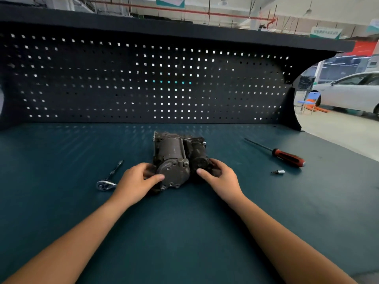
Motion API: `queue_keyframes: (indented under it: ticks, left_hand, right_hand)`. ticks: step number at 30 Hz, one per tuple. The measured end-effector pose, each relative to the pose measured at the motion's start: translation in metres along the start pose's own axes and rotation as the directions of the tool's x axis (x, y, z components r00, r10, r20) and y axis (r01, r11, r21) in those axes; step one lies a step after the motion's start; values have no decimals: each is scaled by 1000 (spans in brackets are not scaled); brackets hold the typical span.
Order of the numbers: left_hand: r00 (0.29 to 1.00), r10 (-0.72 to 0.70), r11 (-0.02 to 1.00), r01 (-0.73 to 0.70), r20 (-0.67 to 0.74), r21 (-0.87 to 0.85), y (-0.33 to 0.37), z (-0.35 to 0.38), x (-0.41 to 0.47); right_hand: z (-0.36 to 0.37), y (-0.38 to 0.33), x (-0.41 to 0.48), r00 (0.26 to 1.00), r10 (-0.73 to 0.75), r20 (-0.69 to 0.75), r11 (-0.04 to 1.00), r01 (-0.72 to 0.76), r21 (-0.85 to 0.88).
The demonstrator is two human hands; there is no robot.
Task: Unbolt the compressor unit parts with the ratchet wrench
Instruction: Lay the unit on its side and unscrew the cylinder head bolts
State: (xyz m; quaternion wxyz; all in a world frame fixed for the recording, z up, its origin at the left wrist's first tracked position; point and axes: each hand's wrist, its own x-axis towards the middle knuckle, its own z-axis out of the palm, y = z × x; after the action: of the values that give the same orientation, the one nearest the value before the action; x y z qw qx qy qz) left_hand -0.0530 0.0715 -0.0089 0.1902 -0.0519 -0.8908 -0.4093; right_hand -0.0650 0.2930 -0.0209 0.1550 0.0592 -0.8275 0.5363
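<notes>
We see a car workshop: a pegboard (143, 83) backs our workbench (184, 242), and a white car (348, 93) (blue chair (309, 101) beside it) stands beyond.

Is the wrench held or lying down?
Lying down. The ratchet wrench rests on the workbench; the left hand and right hand hold the compressor unit.

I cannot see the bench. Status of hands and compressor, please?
Left hand, right hand: both grip dark grimy metal compressor unit, near end. Chrome ratchet wrench lies untouched at its left. Red-handled screwdriver, small silver socket at right, not blocking.
</notes>
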Motion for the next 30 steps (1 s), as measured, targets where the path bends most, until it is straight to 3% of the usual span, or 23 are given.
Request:
queue_keyframes:
  ticks: [6,11,16,24,30]
  left_hand:
    - [998,12,998,-8,-56,68,-1,1,-1]
    - [989,-66,998,68,-132,10,-11,-5,5]
    - [985,-101,994,95,-142,-54,-22,-12,9]
    - [991,-40,998,33,-131,-53,-28,-9,6]
    - [993,-14,999,10,-121,-35,-15,7,8]
  right_hand:
    - [1,1,-2,998,-13,-53,997,17,76]
    - [7,0,-7,1000,-18,18,993,16,120]
    - [16,-5,-9,992,-80,98,996,75,46]
    - [20,-2,-2,988,-119,-96,993,116,-36]
    - [7,5,6,990,-32,-137,999,35,19]
